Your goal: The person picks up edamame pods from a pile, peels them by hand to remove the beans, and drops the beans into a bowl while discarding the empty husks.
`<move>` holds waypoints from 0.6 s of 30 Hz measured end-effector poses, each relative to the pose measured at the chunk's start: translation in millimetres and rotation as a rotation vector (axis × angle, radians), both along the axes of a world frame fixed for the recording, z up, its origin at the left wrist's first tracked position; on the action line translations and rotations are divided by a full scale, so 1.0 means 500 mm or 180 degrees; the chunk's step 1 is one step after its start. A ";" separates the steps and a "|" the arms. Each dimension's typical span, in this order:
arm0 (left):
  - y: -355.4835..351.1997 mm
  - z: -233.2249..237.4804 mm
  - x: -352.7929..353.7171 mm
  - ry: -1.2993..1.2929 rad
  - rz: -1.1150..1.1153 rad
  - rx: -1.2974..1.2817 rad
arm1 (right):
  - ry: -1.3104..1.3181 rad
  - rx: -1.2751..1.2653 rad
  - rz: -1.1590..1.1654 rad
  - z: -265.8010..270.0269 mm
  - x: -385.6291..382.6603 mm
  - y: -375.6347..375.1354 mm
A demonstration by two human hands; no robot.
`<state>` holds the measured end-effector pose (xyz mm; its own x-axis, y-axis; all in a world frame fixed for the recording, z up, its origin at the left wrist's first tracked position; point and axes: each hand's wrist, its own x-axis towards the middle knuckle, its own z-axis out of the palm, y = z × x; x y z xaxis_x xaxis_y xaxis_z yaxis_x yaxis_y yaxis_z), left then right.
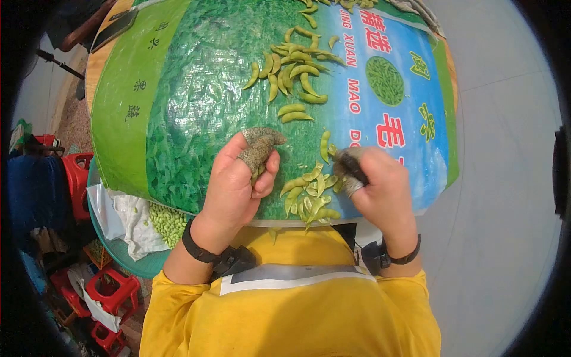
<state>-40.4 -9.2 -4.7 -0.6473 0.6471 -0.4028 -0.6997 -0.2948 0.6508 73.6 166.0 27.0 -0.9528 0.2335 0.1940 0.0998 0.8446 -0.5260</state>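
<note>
a: where r the hands rn?
b: both at the sack's (196, 101) 6 o'clock edge. left hand (235, 187) curled, its cloth finger covers (259, 146) on thumb + forefinger pressed together. maybe a pod sliver pinched under them, too hidden to be sure.
a: and the right hand?
b: right hand (383, 193) sits at 3 o'clock of the near pods (309, 196), fingers bunched tight, covered tips touching the pile. can't tell if one pod is actually nipped.
a: other pods?
b: far pods (294, 71) lie loose toward 12 o'clock, well apart from both hands. shelled beans (168, 221) are down at 8 o'clock, off the table, on a white cloth (134, 223) in a green basin (137, 268). red stools (110, 291) beside that.
a: tips for doing it well?
b: imo take one pod at a time, squeeze along the seam w/ the covered tips so they grip, not bare skin. keep hands low + close to the near pods so beans don't fly, and keep empties apart from full ones.
</note>
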 end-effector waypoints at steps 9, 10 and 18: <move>0.009 -0.001 0.012 0.0162 -0.0531 -0.0073 | -0.0595 0.0132 0.0166 -0.034 0.019 0.000; 0.009 0.001 0.013 0.0169 -0.0539 -0.0074 | -0.0581 0.0188 0.0244 -0.034 0.019 0.001; 0.014 0.000 0.028 0.0287 -0.0929 -0.0324 | -0.0060 -0.0106 -0.0386 -0.024 0.007 -0.005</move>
